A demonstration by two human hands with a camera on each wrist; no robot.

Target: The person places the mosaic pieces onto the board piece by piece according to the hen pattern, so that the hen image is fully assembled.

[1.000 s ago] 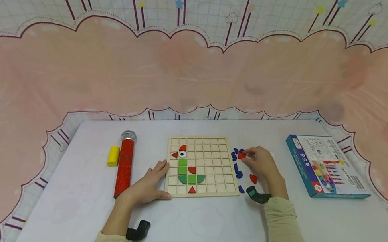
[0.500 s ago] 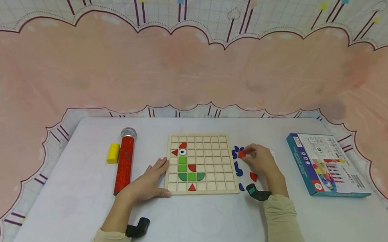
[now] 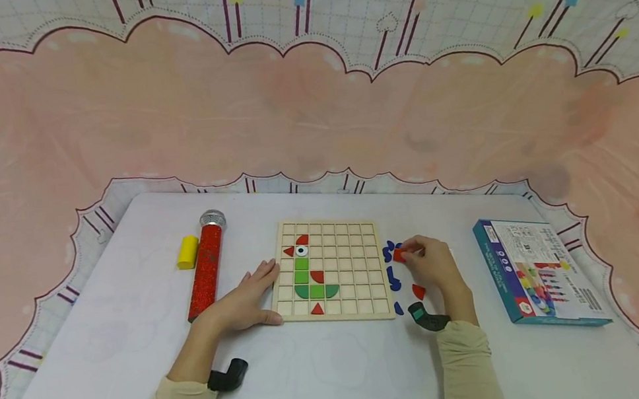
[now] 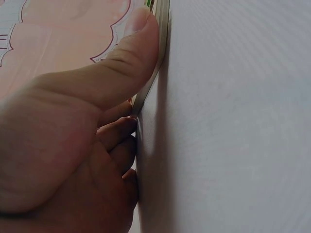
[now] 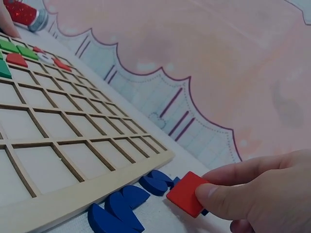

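Observation:
A wooden grid board (image 3: pixel 352 274) lies mid-table, with a bird-like figure of green and red tiles and a round eye tile (image 3: pixel 302 251) in its left cells. My left hand (image 3: pixel 246 301) rests at the board's left edge with straight fingers; in the left wrist view the thumb (image 4: pixel 138 46) lies against the rim. To the right of the board, my right hand (image 3: pixel 435 267) pinches a red square tile (image 5: pixel 186 194) between thumb and fingers. Close below that tile, blue curved pieces (image 5: pixel 125 206) lie along the board's right edge. A loose red piece (image 3: pixel 419 292) lies nearer the wrist.
On the left, a red glittery microphone (image 3: pixel 206 273) lies beside a yellow cylinder (image 3: pixel 187 253). A flat teal-sided game box (image 3: pixel 544 275) lies at the right of the white table (image 3: pixel 330 384). Behind it hangs a patterned backdrop (image 3: pixel 310 121).
Both hands keep nearly the same places, the red square tile still pinched by the right hand. The head view has shifted slightly.

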